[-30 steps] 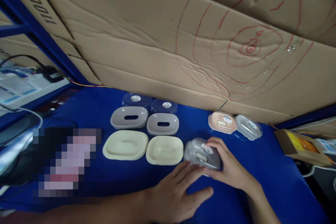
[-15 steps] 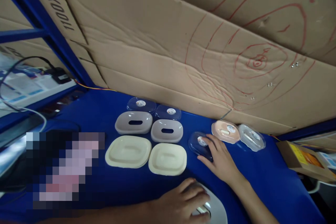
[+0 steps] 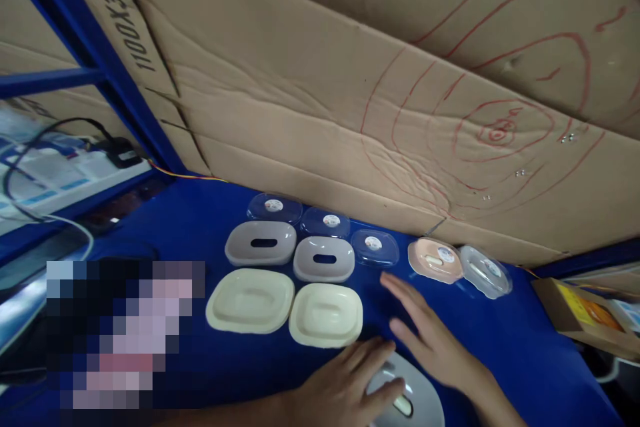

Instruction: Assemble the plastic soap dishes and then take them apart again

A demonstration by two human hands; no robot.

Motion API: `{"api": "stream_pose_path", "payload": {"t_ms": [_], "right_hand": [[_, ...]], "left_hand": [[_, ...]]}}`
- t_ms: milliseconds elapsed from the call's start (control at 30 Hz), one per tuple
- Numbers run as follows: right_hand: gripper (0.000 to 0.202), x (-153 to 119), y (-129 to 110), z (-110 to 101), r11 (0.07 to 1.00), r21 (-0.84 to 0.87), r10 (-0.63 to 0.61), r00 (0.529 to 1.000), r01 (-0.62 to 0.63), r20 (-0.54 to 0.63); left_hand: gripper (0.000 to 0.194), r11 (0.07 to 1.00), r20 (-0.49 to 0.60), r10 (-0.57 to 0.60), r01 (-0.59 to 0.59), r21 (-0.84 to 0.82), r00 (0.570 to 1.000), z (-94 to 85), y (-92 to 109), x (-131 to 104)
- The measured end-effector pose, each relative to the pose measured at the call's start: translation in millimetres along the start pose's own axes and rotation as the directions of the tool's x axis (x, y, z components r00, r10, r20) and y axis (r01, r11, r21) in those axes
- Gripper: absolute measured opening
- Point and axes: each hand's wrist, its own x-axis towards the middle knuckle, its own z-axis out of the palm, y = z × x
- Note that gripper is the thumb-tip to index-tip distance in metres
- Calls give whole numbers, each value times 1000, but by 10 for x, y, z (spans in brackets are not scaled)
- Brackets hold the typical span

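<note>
Left hand (image 3: 345,377) on grey dish (image 3: 423,390), 2 cream trays (image 3: 250,301) nearby

The blue table (image 3: 530,353) bears grey dishes (image 3: 260,258), cream trays (image 3: 250,301), clear lids (image 3: 375,251) (labelled).

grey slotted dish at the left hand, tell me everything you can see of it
The grey slotted dish is rounded, glossy and looks like plastic. A pale bar shows in its dark-edged oval slot, which faces up. The picture's bottom edge cuts the dish off, and the left hand covers its left part, apparently touching it. Contact with the blue table is hidden.
</note>
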Motion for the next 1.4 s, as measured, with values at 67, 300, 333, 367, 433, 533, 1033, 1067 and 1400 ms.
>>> {"api": "stream_pose_path", "payload": {"t_ms": [67, 300, 333, 367, 433, 533, 1033, 1067, 1400], "right_hand": [[78, -431, -134, 10, 1000, 0, -14, 994, 14, 112], [101, -1250, -245, 571, 976, -205, 51, 989, -78, -136], [95, -1282, -235, 616, 976, -204, 44, 984, -80, -176], [91, -1298, -224, 637, 978, -196, 31, 979, -71, -204], [84, -1297, -201, 623, 986, -162, 2, 971, -42, -239], [77, -1253, -168, 532, 993, -114, -24, 964, -7, -263], [48, -948, 594, -41, 974, -104, 156, 929, -201, -335], [48, -827, 615, -51, 975, -134, 128, 945, -175, -301], [49, 257, 543, 111, 950, -305, -111, 984, 64, -138]], "left_hand": [[68, 993, 99, -66, 76, -94, 993, -78, 27, -6], [104, 969, 212, -108, 151, -197, 971, -42, 70, -9], [105, 964, 221, -102, 151, -219, 970, -25, 66, 2], [106, 955, 228, -102, 160, -250, 968, -15, 62, 16], [107, 930, 232, -124, 194, -313, 965, -11, 54, 48], [107, 900, 220, -166, 239, -365, 961, -22, 56, 85], [42, 996, 31, 63, -61, -67, 998, -173, 137, 89], [27, 988, 25, 146, -145, -54, 989, -191, 133, 107], [22, 965, 121, 260, -262, -3, 958, -250, 114, 193]]}}
